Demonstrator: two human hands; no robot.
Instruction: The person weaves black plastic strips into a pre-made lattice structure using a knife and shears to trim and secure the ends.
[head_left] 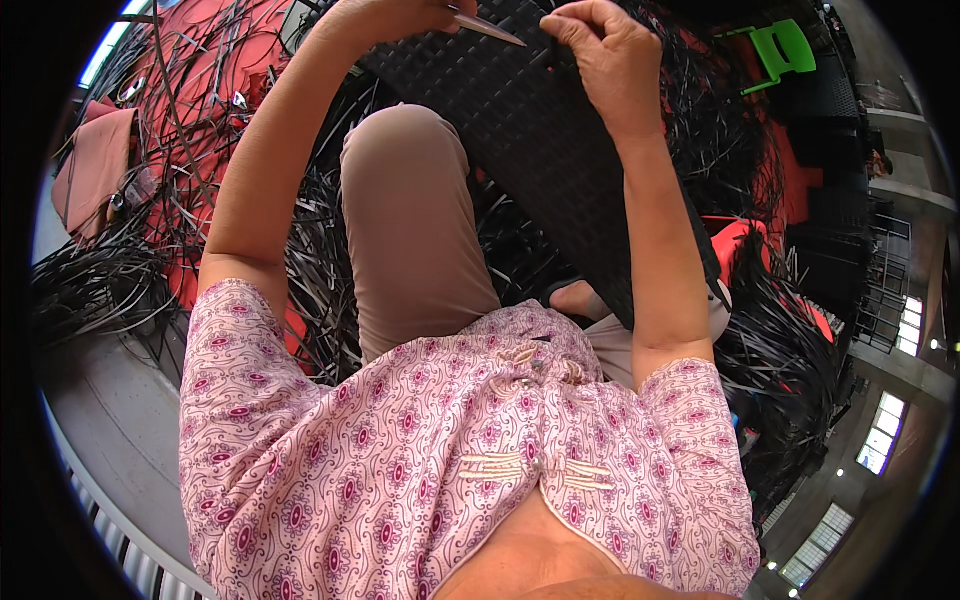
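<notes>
At the top edge, my left hand (pixel 425 14) is closed around a tool with a slim, pointed silver blade (pixel 492 29). Its handle is hidden, so whether it is scissors or a knife does not show. The blade points right, over a black woven panel (pixel 530 130) made of flat strips, which lies slanted across my lap. My right hand (pixel 608 55) is just right of the blade tip, thumb and forefinger pinched together above the weave. Something dark shows below those fingertips, too small to make out against the black panel.
Loose black strips (pixel 110 275) lie in heaps over red floor covering (pixel 215 50) on the left, with another bundle (pixel 790 370) at right. A green plastic chair (pixel 785 48) stands at the upper right. A brownish-pink flat piece (pixel 95 170) is at far left.
</notes>
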